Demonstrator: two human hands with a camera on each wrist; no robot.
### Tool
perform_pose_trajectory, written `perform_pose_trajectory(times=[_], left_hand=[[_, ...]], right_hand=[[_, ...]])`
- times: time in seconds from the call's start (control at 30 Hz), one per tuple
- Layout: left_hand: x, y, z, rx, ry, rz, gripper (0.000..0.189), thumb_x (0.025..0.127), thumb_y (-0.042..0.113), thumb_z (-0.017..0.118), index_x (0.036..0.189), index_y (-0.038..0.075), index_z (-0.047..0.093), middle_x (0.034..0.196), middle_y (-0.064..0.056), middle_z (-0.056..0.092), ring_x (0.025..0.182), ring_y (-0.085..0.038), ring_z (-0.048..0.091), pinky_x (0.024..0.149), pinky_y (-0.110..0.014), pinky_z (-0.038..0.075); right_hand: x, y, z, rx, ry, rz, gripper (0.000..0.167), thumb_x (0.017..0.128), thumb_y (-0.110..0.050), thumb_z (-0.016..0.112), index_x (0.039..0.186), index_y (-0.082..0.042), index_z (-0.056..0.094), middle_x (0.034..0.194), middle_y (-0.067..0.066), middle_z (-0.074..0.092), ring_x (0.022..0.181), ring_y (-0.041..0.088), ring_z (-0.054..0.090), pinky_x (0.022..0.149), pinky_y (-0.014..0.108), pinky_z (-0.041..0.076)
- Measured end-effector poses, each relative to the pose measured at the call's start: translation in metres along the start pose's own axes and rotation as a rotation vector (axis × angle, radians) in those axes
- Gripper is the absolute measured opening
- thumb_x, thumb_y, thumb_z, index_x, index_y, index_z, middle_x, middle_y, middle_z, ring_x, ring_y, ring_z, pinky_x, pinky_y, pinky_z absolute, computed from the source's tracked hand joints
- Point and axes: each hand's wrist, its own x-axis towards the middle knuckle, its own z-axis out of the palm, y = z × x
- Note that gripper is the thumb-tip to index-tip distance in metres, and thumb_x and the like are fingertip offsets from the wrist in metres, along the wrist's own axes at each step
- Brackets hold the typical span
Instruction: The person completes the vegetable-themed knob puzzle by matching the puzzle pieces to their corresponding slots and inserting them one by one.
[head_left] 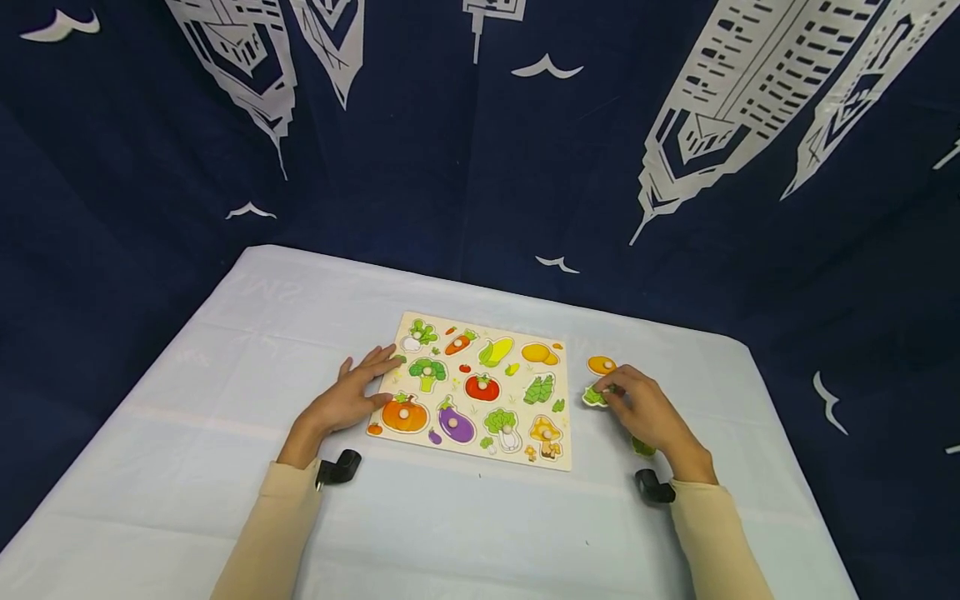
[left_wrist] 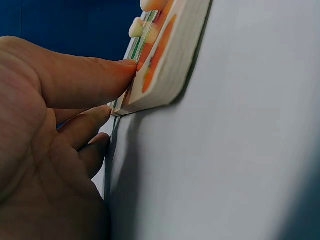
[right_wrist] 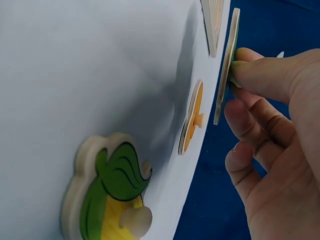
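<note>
My right hand (head_left: 647,410) pinches a green vegetable puzzle piece (right_wrist: 226,75) between thumb and fingertips, to the right of the wooden puzzle board (head_left: 442,444). In the right wrist view this piece is held up edge-on, tilted off the table. Below it lie an orange-yellow knobbed piece (head_left: 600,364) and a corn piece (right_wrist: 107,192), the latter mostly covered by my hand in the head view. My left hand (head_left: 347,403) rests on the board's left edge, its thumb touching the top face near the pumpkin (head_left: 403,413).
Knobbed pieces such as the tomato (head_left: 482,387), eggplant (head_left: 455,422) and mushroom (head_left: 547,436) sit in the board. The corn, potato and green-vegetable spots show flat pictures without knobs. A white cloth covers the table (head_left: 450,533); a dark blue patterned curtain (head_left: 450,167) hangs behind.
</note>
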Motion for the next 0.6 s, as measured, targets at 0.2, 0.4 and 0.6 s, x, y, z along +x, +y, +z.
perform_pose_trajectory(times=[0.2, 0.4, 0.6], left_hand=[[-0.001, 0.0, -0.001, -0.002, 0.004, -0.005, 0.06, 0.093, 0.002, 0.063, 0.15, 0.001, 0.042, 0.166, -0.013, 0.021, 0.156, -0.036, 0.006, 0.121, -0.059, -0.015], [-0.001, 0.001, -0.001, -0.001, 0.002, -0.01, 0.06, 0.094, 0.003, 0.063, 0.15, 0.001, 0.042, 0.167, -0.013, 0.02, 0.156, -0.036, 0.005, 0.121, -0.059, -0.016], [0.0, 0.002, -0.002, 0.003, 0.007, 0.002, 0.06, 0.093, 0.002, 0.063, 0.15, 0.0, 0.042, 0.166, -0.013, 0.021, 0.156, -0.035, 0.005, 0.121, -0.059, -0.015]], right_hand=[[0.002, -0.005, 0.005, -0.002, -0.007, -0.02, 0.018, 0.092, 0.002, 0.067, 0.105, -0.01, 0.071, 0.103, 0.003, 0.064, 0.088, 0.017, 0.059, 0.078, 0.038, 0.054], [0.003, -0.01, 0.011, 0.007, -0.015, -0.021, 0.018, 0.092, 0.001, 0.067, 0.105, -0.011, 0.071, 0.108, 0.003, 0.065, 0.092, 0.017, 0.061, 0.081, 0.04, 0.054], [0.005, -0.014, 0.014, -0.002, -0.01, -0.036, 0.017, 0.092, 0.001, 0.067, 0.103, -0.011, 0.071, 0.108, 0.004, 0.065, 0.092, 0.017, 0.059, 0.082, 0.04, 0.053]])
